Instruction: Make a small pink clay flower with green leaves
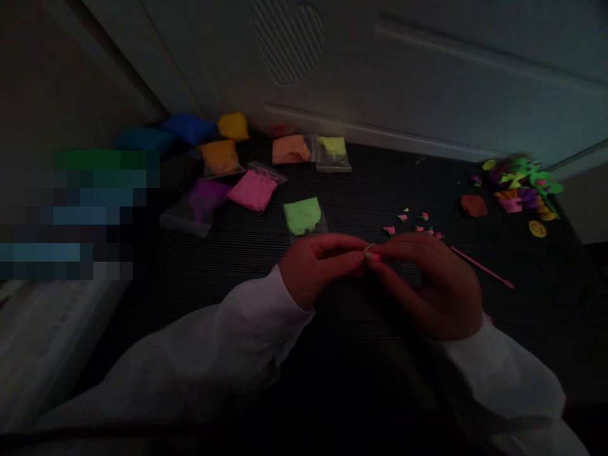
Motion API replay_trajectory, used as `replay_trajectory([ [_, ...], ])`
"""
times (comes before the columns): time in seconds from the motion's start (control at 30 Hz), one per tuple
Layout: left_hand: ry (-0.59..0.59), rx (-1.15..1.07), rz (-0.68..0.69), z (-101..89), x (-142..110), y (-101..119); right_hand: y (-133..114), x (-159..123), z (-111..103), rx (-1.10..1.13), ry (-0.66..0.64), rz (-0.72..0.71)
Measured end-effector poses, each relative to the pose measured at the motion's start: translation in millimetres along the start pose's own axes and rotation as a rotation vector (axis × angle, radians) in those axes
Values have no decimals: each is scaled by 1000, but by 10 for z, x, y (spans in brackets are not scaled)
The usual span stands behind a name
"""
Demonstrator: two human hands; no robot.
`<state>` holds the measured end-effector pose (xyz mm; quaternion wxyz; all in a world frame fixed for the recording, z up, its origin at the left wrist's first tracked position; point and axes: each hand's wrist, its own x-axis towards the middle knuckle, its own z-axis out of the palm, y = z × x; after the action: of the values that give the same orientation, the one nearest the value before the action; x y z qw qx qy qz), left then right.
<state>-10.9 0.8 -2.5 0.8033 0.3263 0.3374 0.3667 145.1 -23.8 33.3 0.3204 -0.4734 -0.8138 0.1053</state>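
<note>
My left hand point(323, 263) and my right hand point(427, 278) meet over the dark table, fingertips pinched together. Between them is a tiny pink and green clay flower bud point(372, 256); the fingers of both hands touch it. Just beyond my right hand lie several small pink clay buds point(389, 230) with green bits. A pink modelling tool point(482, 267) rests to the right of that hand. Nearest my left hand is an opened bag of light green clay point(303, 216).
Bags of pink clay point(254, 190), purple clay point(206, 197), orange clay point(221, 156) and other colours lie at the back left. Colourful finished clay pieces point(517, 190) and a brown-red lump point(474, 205) sit at the right. A pale panel point(427, 76) borders the table's back.
</note>
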Motion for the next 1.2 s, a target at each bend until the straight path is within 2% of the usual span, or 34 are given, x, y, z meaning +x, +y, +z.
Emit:
replay_trajectory([
  [0.87,18,-13,11,11,2,-9,-13,-29,-8,87,-12,39],
  [1.03,40,52,68,14,-9,-11,8,-4,-2,97,-5,26],
  [1.2,72,106,108,30,-28,3,4,-16,12,170,22,78],
])
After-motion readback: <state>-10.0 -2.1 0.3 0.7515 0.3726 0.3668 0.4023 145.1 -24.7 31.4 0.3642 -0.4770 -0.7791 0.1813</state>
